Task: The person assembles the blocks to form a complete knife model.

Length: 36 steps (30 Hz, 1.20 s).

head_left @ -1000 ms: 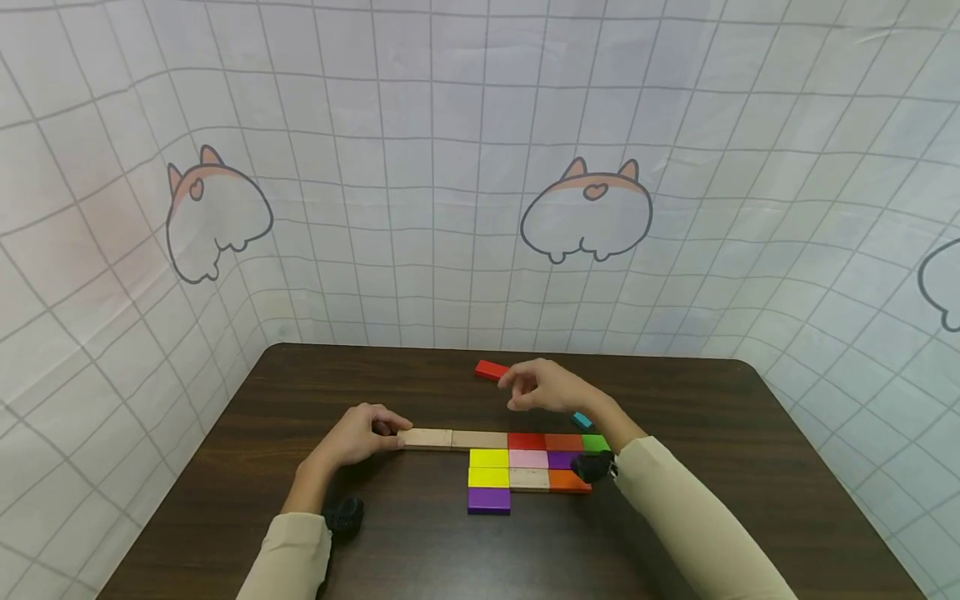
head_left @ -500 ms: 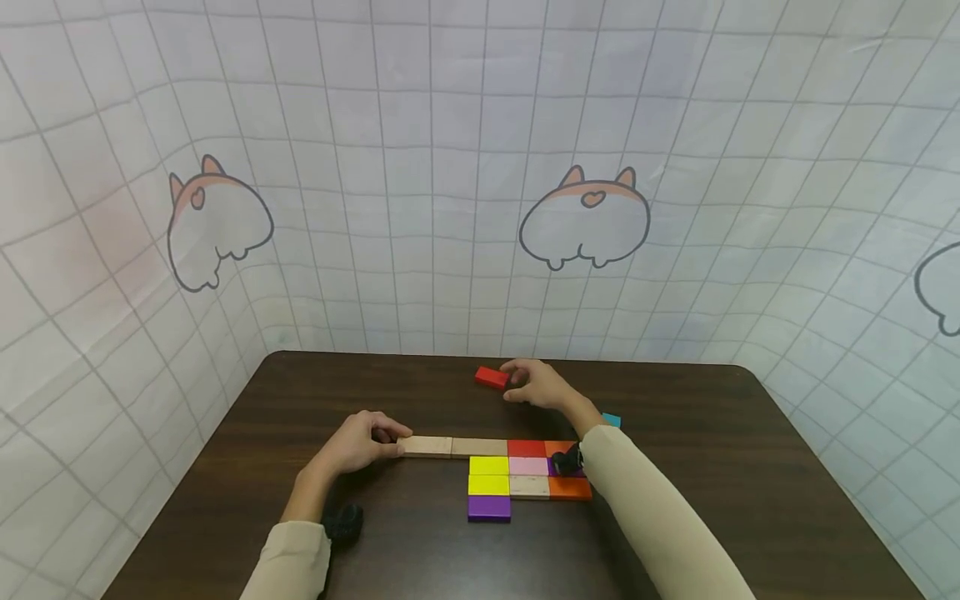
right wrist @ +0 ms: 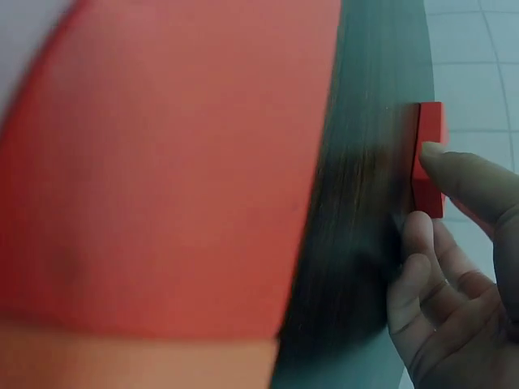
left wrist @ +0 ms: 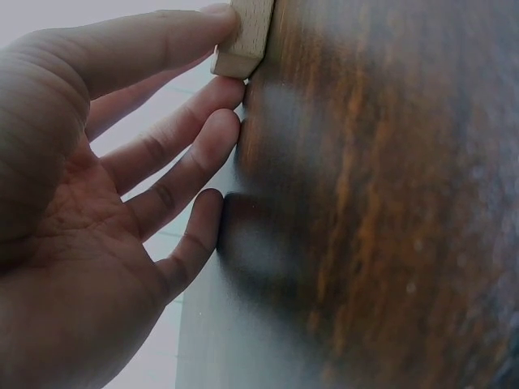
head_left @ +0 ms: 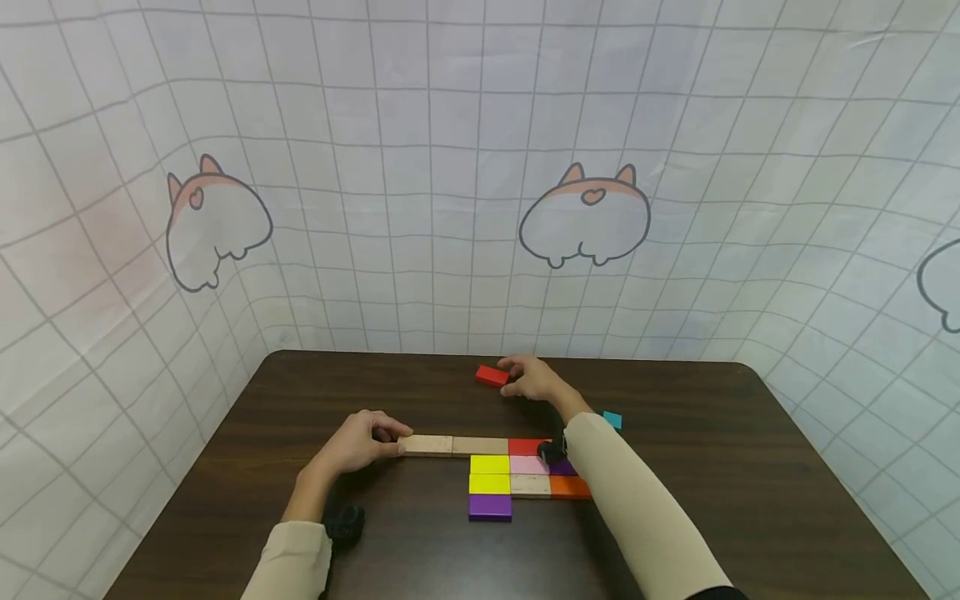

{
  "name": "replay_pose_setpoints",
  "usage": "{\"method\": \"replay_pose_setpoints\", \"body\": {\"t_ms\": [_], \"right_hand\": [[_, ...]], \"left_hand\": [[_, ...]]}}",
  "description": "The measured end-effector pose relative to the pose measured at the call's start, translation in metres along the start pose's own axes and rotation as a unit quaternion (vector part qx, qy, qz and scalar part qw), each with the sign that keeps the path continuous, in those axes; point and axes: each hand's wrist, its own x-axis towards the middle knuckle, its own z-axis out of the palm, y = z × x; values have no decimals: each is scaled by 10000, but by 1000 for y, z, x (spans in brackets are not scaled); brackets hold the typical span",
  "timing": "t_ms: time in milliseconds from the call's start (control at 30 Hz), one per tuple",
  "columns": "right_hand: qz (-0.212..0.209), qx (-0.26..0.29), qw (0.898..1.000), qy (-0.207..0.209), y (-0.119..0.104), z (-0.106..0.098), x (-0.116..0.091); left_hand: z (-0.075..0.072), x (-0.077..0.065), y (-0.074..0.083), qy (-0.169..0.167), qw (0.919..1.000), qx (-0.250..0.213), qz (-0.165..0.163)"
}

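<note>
My left hand (head_left: 363, 440) pinches the left end of a plain wooden block (head_left: 427, 446) between thumb and index finger. That block heads a row joined by a second plain block (head_left: 480, 446) and a red block (head_left: 529, 447). At the back of the table, my right hand (head_left: 534, 379) stands at the right end of a loose red block (head_left: 492, 376). Its thumb and index finger are spread to either side of it. In the right wrist view the thumb overlaps the loose red block (right wrist: 428, 121); whether it touches cannot be told.
Below the row lie yellow blocks (head_left: 490, 475), a pink block (head_left: 528, 465), a plain one (head_left: 530, 487), an orange one (head_left: 570, 487) and a purple one (head_left: 491, 507), edge to edge. A blue block (head_left: 612, 420) lies apart, by the right sleeve. A gridded cloth (head_left: 450, 208) encloses the dark table (head_left: 405, 550).
My right hand has come down and slightly left to the loose red block, its thumb and finger spreading around it. My left hand stays at the row's end.
</note>
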Motion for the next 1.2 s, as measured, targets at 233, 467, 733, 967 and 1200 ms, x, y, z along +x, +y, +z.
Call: {"method": "replay_pose_setpoints", "body": {"t_ms": [233,467,733,967,1200], "right_hand": [[-143,-386,9990,161,-6,4,6],[-188,-667,9976,-23,-11,-1,4],[-249,-585,9965,-542,-7,-9,-3],[-528,-602,9942,-714,-9,-19,-18],[-890,-405,9919,-808,-13,-28,-43]], "left_hand": [[0,0,-2,26,10000,0,44],[-1,-1,-3,8,10000,-30,43],[-1,1,-5,-21,9999,26,138],[-1,1,-2,-16,9999,29,114],[-1,0,-2,-13,9998,70,190]]}}
